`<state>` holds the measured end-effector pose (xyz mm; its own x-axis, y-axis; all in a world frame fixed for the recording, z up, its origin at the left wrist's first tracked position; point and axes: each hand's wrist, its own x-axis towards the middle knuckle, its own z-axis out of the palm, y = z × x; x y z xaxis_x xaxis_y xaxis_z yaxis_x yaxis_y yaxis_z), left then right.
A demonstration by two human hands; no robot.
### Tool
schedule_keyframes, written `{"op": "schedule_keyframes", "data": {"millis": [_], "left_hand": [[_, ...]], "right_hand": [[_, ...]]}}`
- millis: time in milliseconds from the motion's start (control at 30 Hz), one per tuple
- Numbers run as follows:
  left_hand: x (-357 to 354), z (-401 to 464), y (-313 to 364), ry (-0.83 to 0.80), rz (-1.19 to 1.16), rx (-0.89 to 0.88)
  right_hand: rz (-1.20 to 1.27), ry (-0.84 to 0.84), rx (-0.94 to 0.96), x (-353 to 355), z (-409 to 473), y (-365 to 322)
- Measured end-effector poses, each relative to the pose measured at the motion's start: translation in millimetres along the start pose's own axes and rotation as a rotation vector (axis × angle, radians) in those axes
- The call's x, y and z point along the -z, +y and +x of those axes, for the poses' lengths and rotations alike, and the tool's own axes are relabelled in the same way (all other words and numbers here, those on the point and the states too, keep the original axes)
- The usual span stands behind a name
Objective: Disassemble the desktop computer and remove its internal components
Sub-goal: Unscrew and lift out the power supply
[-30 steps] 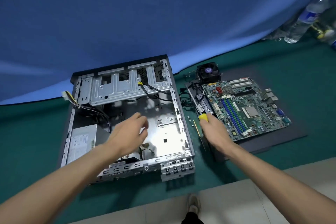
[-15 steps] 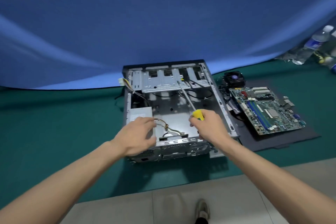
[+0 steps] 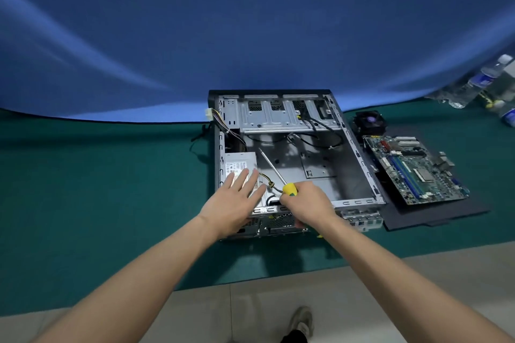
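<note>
Head view: the power supply (image 3: 242, 168) was the one large component left in the open computer case (image 3: 359, 160), lying directly beneath the fingers (image 3: 240, 179) of the left hand (image 3: 235, 205); freeing it cleanly probably meant steadying the box with that flat palm and clearing every rear fastener before lifting. The left hand lay with straight, slightly spread fingers resting on the unit's label, while the right hand (image 3: 305, 203) curled round the yellow handle of the screwdriver (image 3: 274, 172), whose shaft ran beyond its knuckles toward the unit's far corner.

motherboard (image 3: 412, 170) right of case (image 3: 359, 164)
</note>
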<state>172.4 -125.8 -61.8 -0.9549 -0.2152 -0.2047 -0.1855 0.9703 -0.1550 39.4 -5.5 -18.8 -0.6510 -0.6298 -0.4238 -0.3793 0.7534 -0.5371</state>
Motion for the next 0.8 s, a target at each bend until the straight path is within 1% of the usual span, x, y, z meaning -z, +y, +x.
{"op": "schedule_keyframes", "data": {"millis": [133, 200, 333, 367, 567, 667, 800], "left_hand": [[-4, 1, 3, 0.008, -0.041, 0.048], [-3, 2, 3, -0.005, -0.104, 0.05], [13, 6, -17, -0.071, -0.414, -0.007], [16, 7, -23, -0.075, -0.454, -0.013], [16, 10, -31, -0.019, -0.424, -0.028], [20, 12, -39, -0.041, -0.406, -0.051], [22, 21, -35, -0.078, -0.273, -0.07]], "right_hand": [[-0.109, 0.036, 0.009, -4, 3, -5], [-0.132, 0.045, 0.006, -6, 3, -5], [-0.157, 0.055, 0.005, -7, 3, -5], [-0.155, 0.055, 0.002, -7, 3, -5], [-0.178, 0.076, 0.004, -9, 6, -4], [-0.198, 0.084, 0.003, -10, 8, -4], [-0.214, 0.079, -0.006, -11, 9, -3]]}}
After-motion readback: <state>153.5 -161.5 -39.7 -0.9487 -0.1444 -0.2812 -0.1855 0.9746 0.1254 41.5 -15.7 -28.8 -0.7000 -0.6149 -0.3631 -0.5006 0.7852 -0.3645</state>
